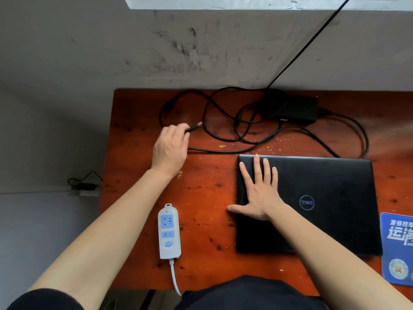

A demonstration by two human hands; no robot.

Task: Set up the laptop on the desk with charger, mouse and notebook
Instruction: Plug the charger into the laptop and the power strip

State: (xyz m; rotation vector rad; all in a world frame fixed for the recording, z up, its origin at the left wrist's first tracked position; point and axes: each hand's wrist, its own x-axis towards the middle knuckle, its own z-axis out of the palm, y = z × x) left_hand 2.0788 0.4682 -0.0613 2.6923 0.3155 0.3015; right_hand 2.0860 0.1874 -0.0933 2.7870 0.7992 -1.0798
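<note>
Head cam looking straight down at the desk [201, 189]: the laptop [324, 198] lies closed on the right half, with its logo upside down from here. The right hand [257, 193] is flat on the lid near its left edge, fingers straight and spread and thumb off onto the wood, so it's pressing down and not gripping anything. The left hand [171, 148] is further back and to the left, fingers curled round the charger lead just behind the barrel plug [196, 126], which pokes out of the fist pointing right. The rest of the charger cable [214, 150] sprawls in loose loops across the back of the desk to the power brick [290, 108] by the wall.

My take on handling: the cable's limp and light but it'll drag those loops along and could snag, so holding the stiff bit behind the plug is the right spot. The brick looks like the only heavy part. The laptop is rigid with a smooth lid, so I'd steady it flat like that or lift it by the side edges.

There's a white power strip [169, 231] front left with free sockets. A blue printed pad [397, 242] is cut off at the right edge, and I can't tell if it's the notebook. No mouse in view
</note>
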